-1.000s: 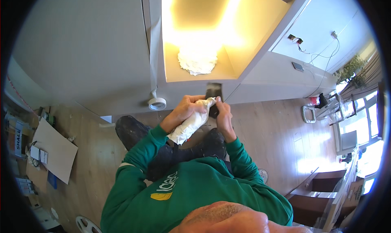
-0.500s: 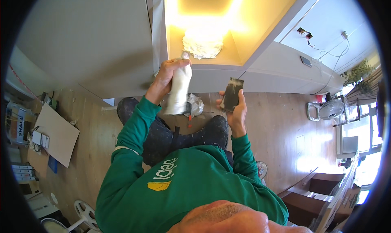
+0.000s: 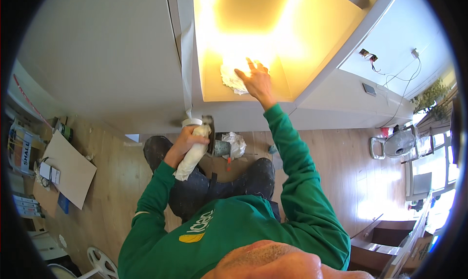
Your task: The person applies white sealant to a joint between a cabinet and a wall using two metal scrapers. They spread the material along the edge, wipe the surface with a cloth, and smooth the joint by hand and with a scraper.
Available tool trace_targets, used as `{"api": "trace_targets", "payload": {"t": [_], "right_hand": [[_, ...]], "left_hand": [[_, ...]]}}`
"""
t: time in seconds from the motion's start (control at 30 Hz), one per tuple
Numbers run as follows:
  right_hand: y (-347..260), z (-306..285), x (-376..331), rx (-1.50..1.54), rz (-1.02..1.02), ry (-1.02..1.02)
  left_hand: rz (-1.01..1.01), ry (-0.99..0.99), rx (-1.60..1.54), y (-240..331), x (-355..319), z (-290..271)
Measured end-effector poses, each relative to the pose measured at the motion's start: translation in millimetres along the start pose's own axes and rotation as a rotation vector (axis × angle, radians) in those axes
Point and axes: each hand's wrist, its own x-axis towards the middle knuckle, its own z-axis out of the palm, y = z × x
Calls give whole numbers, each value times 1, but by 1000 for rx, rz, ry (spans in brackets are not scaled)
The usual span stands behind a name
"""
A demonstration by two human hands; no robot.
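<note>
My left hand point(image 3: 184, 145) is closed around a white rag point(image 3: 192, 157), a crumpled length hanging below the fist. Pressed against the rag is a dark flat piece point(image 3: 211, 133) with a pale smear at its top, seen nearly edge-on. A white tape roll point(image 3: 192, 122) hangs just above that hand from a strip along the cabinet edge. My right hand point(image 3: 257, 81) reaches into the lit niche point(image 3: 234, 96), fingers apart, over a pile of crumpled white material point(image 3: 231, 76). Whether its fingertips press into the pile is hard to see in the glare.
Between my knees lie a clear plastic bag point(image 3: 236, 145), a small grey bucket point(image 3: 222, 148) and a red-handled tool point(image 3: 228, 164). A board point(image 3: 73, 169) lies at left. A fan point(image 3: 399, 143) stands at right, and wires point(image 3: 373, 57) stick out of the right wall.
The dark flat piece has passed from my right hand to my left, beside the rag. My left hand came down; my right hand rose into the niche onto the pile.
</note>
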Motion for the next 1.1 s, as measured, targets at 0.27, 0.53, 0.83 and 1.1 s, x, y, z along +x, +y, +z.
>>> {"api": "trace_targets", "payload": {"t": [0.27,0.53,0.83,1.1], "right_hand": [[68,48,39,-103,-94,87],[16,-13,272,-260,-361,669],[41,122,212,-514,-1073,145],[57,-9,293,-69,-147,713]], "left_hand": [[-156,-14,-96,-41,1,-33],[-225,14,-138,-35,-8,-45],[-239,-1,-246,-28,-8,-44],[-224,9,-176,-27,-13,-46]]}}
